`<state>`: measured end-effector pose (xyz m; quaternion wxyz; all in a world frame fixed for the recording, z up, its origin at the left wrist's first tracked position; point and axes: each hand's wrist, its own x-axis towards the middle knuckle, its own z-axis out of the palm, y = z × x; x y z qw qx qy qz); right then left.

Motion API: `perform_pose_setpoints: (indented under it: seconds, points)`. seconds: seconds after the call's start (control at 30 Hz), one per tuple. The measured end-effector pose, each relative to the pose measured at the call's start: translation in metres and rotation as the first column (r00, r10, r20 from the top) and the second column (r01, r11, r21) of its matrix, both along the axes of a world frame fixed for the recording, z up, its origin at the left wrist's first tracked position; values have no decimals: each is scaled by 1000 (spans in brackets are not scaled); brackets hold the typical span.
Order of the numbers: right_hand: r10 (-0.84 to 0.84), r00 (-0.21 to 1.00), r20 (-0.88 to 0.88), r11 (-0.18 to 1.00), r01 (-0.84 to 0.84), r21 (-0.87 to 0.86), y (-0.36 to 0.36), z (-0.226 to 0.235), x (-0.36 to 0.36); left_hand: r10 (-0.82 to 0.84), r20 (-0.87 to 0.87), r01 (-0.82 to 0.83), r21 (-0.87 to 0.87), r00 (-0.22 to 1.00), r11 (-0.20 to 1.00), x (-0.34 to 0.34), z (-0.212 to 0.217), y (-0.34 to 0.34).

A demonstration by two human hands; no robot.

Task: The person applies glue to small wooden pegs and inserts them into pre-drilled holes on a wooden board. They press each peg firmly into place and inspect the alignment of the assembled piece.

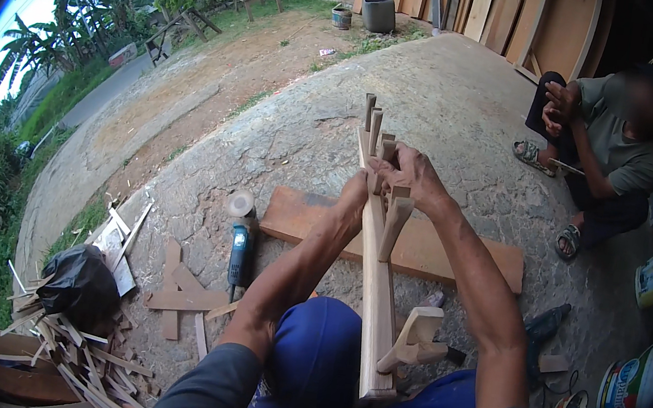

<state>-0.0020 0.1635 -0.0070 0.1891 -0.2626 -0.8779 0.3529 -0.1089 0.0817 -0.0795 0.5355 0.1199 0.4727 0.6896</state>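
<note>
A long, pale wooden beam (375,322) runs away from me, its near end between my knees. Several short wooden pegs stand up along it, including a flared one (396,232) just nearer than my hands and a thinner pair at the far end. Close to the near end, a forked wooden piece (416,335) juts out to the right. My left hand (355,195) is closed on the beam's left side, its fingertips partly hidden. My right hand (416,178) has its fingers bent around a wooden peg (378,179) in the middle, close to the left hand.
A reddish-brown board (309,216) lies crosswise under the beam. To its left are an angle grinder (238,250), flat offcuts (187,299), and wood scraps by a black plastic bag (81,282). At right sit another person (621,129) and paint buckets (633,380). Planks (516,20) lean at the back.
</note>
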Motion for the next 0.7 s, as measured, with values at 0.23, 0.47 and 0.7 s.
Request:
perform_pose_setpoints:
  seconds: [0.23,0.47,0.7]
  points:
    - [107,981,-161,988,-123,-90,-12,20,27,253,-270,-265,-7,929,964,-6,30,-13]
    - [251,930,-268,740,-363,-567,-15,43,54,390,-447,-326,217,805,920,-10,46,-28]
    - [205,965,-163,695,-261,-670,-43,64,78,278,-518,-39,424,809,905,-15,47,-60]
